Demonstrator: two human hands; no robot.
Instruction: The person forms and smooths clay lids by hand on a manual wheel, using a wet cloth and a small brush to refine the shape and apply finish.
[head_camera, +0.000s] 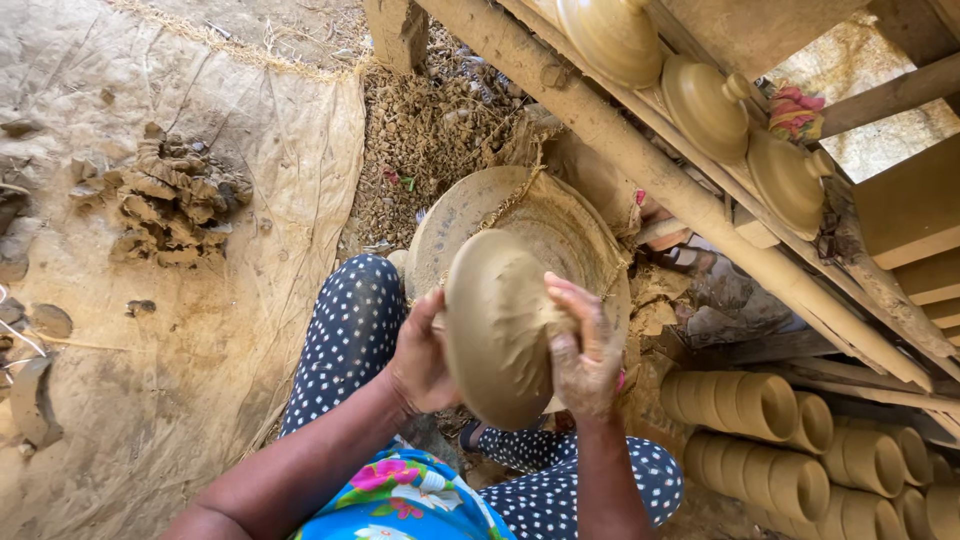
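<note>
- Holding a damp clay bowl (497, 335) up over the lap w/ both hands, upside down, rounded bottom facing the camera, just above the big round dish (560, 225) on the ground.
- Left hand (418, 360) is cupped on the bowl's left edge, fingers wrapped round the rim; can't see the fingertips, they're behind the clay.
- Right hand (585, 350) lies flat on the right side, fingers pressed together and smeared w/ clay, looks like it's smoothing the wall.
- Imo the trick here: keep the left hand as a steady support and let the right do light, even strokes. Clay looks soft, so too much squeeze at the rim prob dents it.
- Turn the bowl a bit at a time so the whole curve gets the same pressure.
- Around: lump pile of clay scraps (170, 200) on the sheet (250, 330) to the left, lids w/ knobs (705, 105) drying on the wood rack up top, rows of small cups (765, 405) lying on their sides bottom right.
</note>
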